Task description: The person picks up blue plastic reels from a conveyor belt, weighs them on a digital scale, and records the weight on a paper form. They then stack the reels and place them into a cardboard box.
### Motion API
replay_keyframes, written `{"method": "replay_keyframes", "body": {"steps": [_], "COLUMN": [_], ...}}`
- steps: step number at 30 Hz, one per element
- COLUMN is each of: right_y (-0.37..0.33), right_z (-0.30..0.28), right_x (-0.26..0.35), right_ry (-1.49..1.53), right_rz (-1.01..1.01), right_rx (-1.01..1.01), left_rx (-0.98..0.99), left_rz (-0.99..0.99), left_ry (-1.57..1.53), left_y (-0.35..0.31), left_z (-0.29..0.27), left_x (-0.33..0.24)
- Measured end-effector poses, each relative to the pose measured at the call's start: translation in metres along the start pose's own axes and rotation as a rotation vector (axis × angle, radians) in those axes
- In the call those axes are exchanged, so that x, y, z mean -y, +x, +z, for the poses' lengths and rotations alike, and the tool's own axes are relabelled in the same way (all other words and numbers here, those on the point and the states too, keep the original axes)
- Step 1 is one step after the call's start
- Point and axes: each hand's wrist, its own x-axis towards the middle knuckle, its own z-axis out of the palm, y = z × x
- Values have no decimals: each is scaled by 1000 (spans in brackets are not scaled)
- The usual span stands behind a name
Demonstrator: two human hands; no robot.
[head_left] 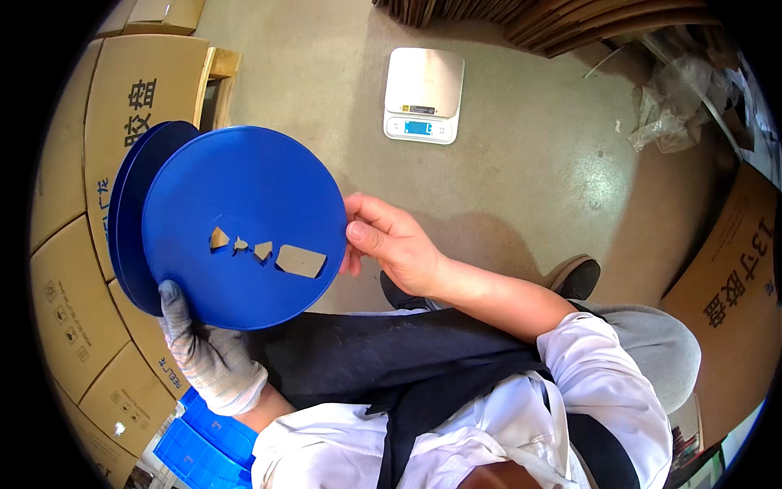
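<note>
In front of me, left of the middle, a round blue plastic reel (pixel 244 183) is held up with its flat face toward me. Several cut-outs run across that face, and a tan-grey surface shows through them. Behind its left side, further blue rims stick out; I cannot tell whether they are part of the same reel. My left hand (pixel 210 359), in a pale work glove with grey fingertips, grips the lower left edge with the thumb in front. My bare right hand (pixel 395 244) pinches the right edge, thumb in front and the other fingers partly behind.
On the floor ahead lies a white digital scale (pixel 425 85) with a lit display. Stacked cardboard boxes (pixel 77 301) line the left, beside a blue plastic bin (pixel 199 444). Flattened cardboard (pixel 562 24) is piled at the far right, near clear plastic wrap (pixel 676 102). Another box (pixel 729 301) stands right.
</note>
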Motion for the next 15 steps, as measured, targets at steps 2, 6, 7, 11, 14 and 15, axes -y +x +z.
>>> {"method": "replay_keyframes", "body": {"steps": [2, 6, 7, 11, 14, 15], "right_y": [-1, -2, -2, -2, 2, 3], "right_z": [-6, -28, -32, -32, -41, -44], "right_x": [2, 5, 7, 10, 5, 1], "right_ry": [-7, -84, -117, -140, -284, -360], "right_rz": [14, 60, 71, 123, 216, 263], "right_rx": [-18, -24, -12, 9, 47, 35], "left_rx": [-27, -80, -91, -123, -105, -107], "left_rz": [-60, -87, -68, -49, -2, -16], "left_ry": [-80, -122, -114, -136, -115, -131], "left_y": [-2, 1, 1, 3, 3, 4], "left_z": [3, -6, -9, -8, -9, -11], "left_x": [0, -1, -1, -1, 1, 1]}}
